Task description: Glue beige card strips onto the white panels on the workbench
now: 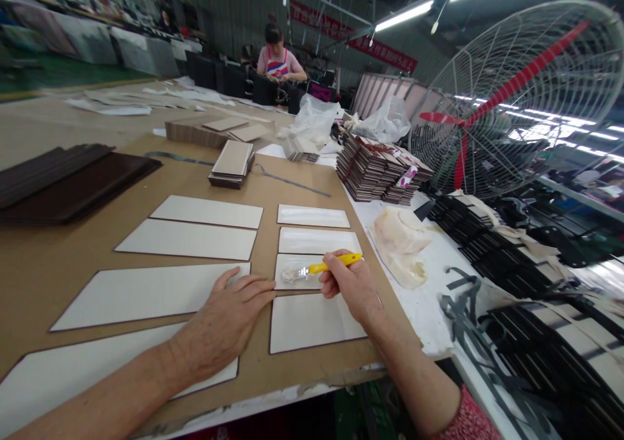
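In my right hand (pixel 348 281) is a paintbrush (pixel 312 269) with a yellow handle, gripped between thumb and fingers. Its pale bristles press on a small white panel (pixel 287 264), third in a column of dark-edged panels. Two glossy white panels (pixel 314 216) lie beyond it, and a larger panel (pixel 312 323) lies nearer me. My left hand (pixel 234 310) rests flat with fingers stretched, its fingertips by the end of a long white panel (pixel 146 294) and the edge of the brushed one. More long panels (pixel 190 238) lie left; one passes partly under my forearm.
A stack of dark brown boards (pixel 73 186) lies at left. Ahead are a small stack of panels (pixel 231 164) and a grey strip (pixel 292 183). Bundled boards (pixel 380 170), a plastic-like cream heap (pixel 400 242) and a large caged fan (pixel 511 102) stand right. A person (pixel 279 63) works farther back.
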Motion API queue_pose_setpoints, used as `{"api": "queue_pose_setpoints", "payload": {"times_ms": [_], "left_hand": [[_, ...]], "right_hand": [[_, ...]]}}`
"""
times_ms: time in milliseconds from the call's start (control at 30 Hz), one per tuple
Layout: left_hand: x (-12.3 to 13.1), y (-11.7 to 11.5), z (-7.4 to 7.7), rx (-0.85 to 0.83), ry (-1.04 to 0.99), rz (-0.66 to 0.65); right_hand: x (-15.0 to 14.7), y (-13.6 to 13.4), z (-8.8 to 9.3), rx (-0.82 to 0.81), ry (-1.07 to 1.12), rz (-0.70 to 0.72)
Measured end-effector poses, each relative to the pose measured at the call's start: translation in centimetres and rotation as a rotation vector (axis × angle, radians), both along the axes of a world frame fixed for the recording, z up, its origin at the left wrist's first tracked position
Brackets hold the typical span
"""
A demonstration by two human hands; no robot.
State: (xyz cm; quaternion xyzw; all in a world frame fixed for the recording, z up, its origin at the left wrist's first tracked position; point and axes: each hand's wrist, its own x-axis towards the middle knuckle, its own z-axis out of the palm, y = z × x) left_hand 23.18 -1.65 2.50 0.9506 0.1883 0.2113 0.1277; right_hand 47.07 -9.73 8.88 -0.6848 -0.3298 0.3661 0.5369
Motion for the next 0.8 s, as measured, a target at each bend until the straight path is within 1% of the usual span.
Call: {"api": "queue_pose_setpoints", "payload": {"times_ms": [200, 367, 500, 667, 800], "left_hand": [[0.0, 0.0, -0.4, -0.009, -0.01, 0.01], [0.0, 0.1, -0.9, 0.017, 0.017, 0.025], [-0.1, 0.1, -1.0, 0.023, -0.006, 0.018], [-0.1, 0.0, -1.1, 0.011, -0.015, 0.03], [-0.1, 0.1, -1.4, 0.002, -0.023, 0.033]], "right_hand": [[3.3, -1.7, 0.3, -0.031, -0.092, -0.056], [6.2, -3.9, 1.0, -0.042, -0.157, -0.161], [8.1, -5.4, 1.4, -0.048, -0.198, -0.24], [9.8, -6.8, 1.4, -0.042, -0.235, -0.311], [10.3, -7.6, 1.8, 0.003, -0.252, -0.375]]}}
